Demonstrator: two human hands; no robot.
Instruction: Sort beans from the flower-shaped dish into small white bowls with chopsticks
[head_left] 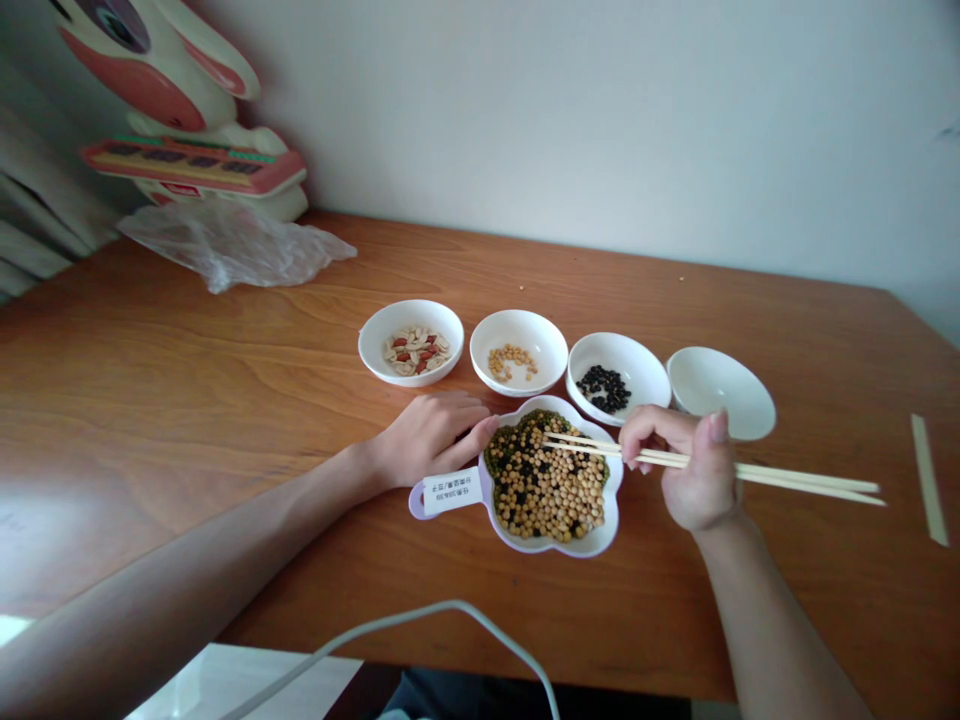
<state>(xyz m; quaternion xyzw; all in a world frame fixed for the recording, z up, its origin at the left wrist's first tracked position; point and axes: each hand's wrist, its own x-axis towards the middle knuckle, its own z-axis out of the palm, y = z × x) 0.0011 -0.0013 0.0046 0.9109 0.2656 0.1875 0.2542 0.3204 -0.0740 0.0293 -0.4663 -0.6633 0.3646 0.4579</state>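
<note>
A flower-shaped bowl (611,515), white inside with a lilac rim, stands near the table's front. It holds mixed beans: many pale yellow soybeans (559,500), black beans and small green ones. My left hand (435,435) steadies this bowl at its left edge, thumb on the rim, just above the labelled handle (454,490). A pair of light wooden chopsticks (802,480) is gripped in my right hand (694,465), to the right of the bowl. Their tips lie close together among the beans in its upper part; whether they pinch a bean I cannot tell.
Behind stand white bowls in a row: pumpkin seeds with red peanuts (416,350), yellow kernels (512,362), black beans (604,388), and an empty bowl (724,390). A pale strip (930,480) lies right. A plastic bag (240,245) and toy keyboard (199,165) sit back left; a cable (450,606) crosses in front.
</note>
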